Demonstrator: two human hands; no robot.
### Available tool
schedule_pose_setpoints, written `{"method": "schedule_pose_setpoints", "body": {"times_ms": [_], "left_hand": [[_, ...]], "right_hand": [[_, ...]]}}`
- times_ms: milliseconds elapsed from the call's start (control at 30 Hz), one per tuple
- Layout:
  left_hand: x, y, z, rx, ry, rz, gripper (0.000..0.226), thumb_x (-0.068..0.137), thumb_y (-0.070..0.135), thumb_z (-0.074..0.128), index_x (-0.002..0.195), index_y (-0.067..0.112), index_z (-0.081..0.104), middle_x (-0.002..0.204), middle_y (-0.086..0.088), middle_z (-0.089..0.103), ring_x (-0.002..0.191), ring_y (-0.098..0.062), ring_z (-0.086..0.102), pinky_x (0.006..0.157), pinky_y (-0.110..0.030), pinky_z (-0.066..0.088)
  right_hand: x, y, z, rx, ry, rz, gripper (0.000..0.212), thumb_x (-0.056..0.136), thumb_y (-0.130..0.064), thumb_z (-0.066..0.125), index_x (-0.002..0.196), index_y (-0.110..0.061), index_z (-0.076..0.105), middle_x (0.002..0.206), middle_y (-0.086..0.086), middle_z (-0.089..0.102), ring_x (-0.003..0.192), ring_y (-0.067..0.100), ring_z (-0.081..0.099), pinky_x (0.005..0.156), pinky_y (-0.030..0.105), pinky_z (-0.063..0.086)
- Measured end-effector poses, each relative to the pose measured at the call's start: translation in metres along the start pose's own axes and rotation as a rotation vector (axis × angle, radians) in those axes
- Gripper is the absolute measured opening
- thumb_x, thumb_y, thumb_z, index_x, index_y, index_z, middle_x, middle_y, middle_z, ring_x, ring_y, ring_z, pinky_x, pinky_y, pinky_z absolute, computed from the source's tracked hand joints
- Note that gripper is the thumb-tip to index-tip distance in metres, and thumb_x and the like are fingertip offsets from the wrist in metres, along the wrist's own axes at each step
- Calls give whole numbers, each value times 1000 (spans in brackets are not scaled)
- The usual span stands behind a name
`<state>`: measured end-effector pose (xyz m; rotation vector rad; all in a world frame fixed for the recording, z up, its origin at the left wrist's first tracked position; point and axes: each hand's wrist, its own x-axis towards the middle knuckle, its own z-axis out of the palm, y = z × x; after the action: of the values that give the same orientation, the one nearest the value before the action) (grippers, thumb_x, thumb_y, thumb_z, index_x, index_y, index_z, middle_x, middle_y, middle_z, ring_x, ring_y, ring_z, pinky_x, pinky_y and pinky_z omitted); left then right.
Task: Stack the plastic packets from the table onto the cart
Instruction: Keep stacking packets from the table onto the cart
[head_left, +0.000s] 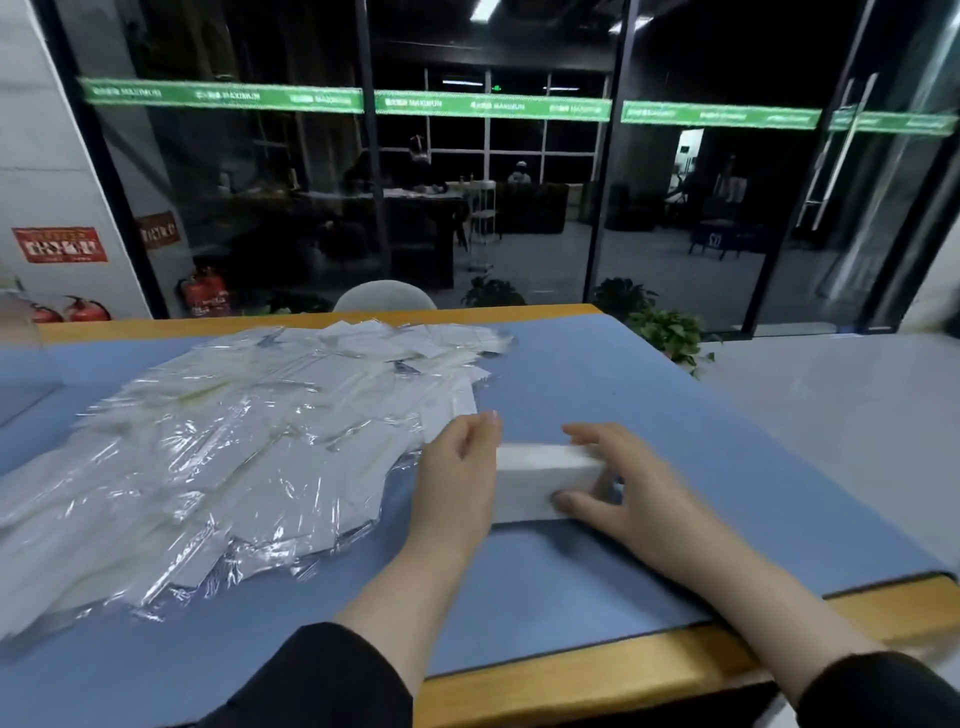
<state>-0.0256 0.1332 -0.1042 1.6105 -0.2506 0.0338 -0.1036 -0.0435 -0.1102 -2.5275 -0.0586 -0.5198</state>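
A wide heap of clear plastic packets (234, 441) with white contents lies spread over the left half of the blue table mat (649, 415). To its right a squared-up white stack of packets (540, 480) stands on the mat between my hands. My left hand (460, 467) presses flat against the stack's left end. My right hand (618, 483) grips its right end, thumb at the near side and fingers over the far side. No cart is in view.
The table's wooden edge (597, 670) runs along the front right. A grey chair back (384, 297) stands behind the far edge. Potted plants (670, 332) sit by the glass wall. Fire extinguishers (208, 293) stand at the left.
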Motion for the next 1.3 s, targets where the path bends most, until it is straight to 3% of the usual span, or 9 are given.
{"method": "schedule_pose_setpoints", "body": {"times_ms": [133,333,500,633,733,867,1033,1200,1300], "left_hand": [[0,-6,6,-20,-15,29,7,101,33,57,104,29,62,100,12,66,86,6,57,79,-22,42],[1,-7,12,64,-124,42,12,102,36,54,99,28,62,94,14,63,75,12,54,65,-9,39],[-5,4,4,79,-199,45,26,97,50,58,117,34,56,115,14,57,104,-4,56,86,-22,45],[2,41,-35,446,-359,236,35,86,47,75,116,33,62,111,14,61,101,-6,59,88,-28,50],[12,68,-70,813,-414,339,22,85,35,72,103,28,61,97,6,63,90,-17,59,77,-35,51],[29,71,-109,776,-390,343,14,83,27,66,90,25,55,82,5,62,81,-19,58,67,-33,45],[60,47,-161,613,-190,269,12,84,26,69,81,28,58,74,8,63,73,-16,58,64,-33,45],[104,29,-205,138,244,153,9,86,24,73,93,25,68,77,12,70,74,-11,65,67,-29,54],[117,12,-220,87,413,128,8,87,25,73,88,23,65,73,12,66,73,-13,62,70,-39,57]], "right_hand": [[-1,-4,8,115,20,27,59,87,-39,75,129,-54,37,130,-33,41,121,-17,39,90,0,33],[4,0,7,151,-11,108,47,89,-28,74,117,-52,45,121,-30,52,106,-9,52,83,7,41],[9,-9,-3,165,71,142,41,87,-9,70,103,-44,57,95,-24,64,87,-4,56,71,10,40],[27,-39,-33,177,35,72,38,87,-3,72,102,-37,63,95,-28,63,84,-2,56,70,11,42],[44,-74,-39,142,-48,-18,41,87,-8,74,100,-46,64,99,-22,64,86,6,57,70,20,48],[73,-109,-18,99,-85,-80,49,87,-12,71,105,-56,57,103,-20,65,88,16,61,75,42,55],[115,-133,24,194,-11,-151,58,88,-36,73,124,-67,41,119,-39,52,113,-16,49,91,11,42],[168,-127,77,131,7,-96,43,91,-44,68,129,-50,49,126,-29,55,116,-6,52,105,33,44],[197,-129,102,-32,-129,-90,48,92,-46,67,137,-40,50,137,-24,50,124,1,48,107,31,41]]}}
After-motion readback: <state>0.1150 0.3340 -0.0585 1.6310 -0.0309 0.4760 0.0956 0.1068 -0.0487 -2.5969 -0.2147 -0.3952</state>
